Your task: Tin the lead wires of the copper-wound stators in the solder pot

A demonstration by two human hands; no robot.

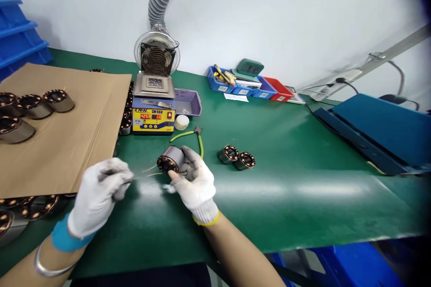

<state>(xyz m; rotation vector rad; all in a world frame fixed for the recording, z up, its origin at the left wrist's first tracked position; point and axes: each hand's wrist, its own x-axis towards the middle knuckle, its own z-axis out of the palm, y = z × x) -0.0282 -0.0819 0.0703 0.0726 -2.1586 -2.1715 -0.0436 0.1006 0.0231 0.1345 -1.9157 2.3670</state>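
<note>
My right hand (197, 179), in a white glove with a bare thumb tip, grips a motor stator (172, 158) just above the green table. Its dark end with copper windings faces left, and thin wire leads stick out from it. My left hand (103, 193), also gloved, is held to the left with its fingers pinched together. What they hold, if anything, I cannot make out. Beyond the held stator lie green-handled cutters (193, 135) with open handles. Two more stators (237, 157) lie side by side to the right.
A yellow solder pot station (154, 116) stands behind, under a fume hood (157, 59) and hose. Cardboard (77, 139) on the left bears several stators, with more beneath. Small parts bins (249, 91) line the wall. A purple tray (188, 101), round white container (182, 122) and blue case (380, 130) are around.
</note>
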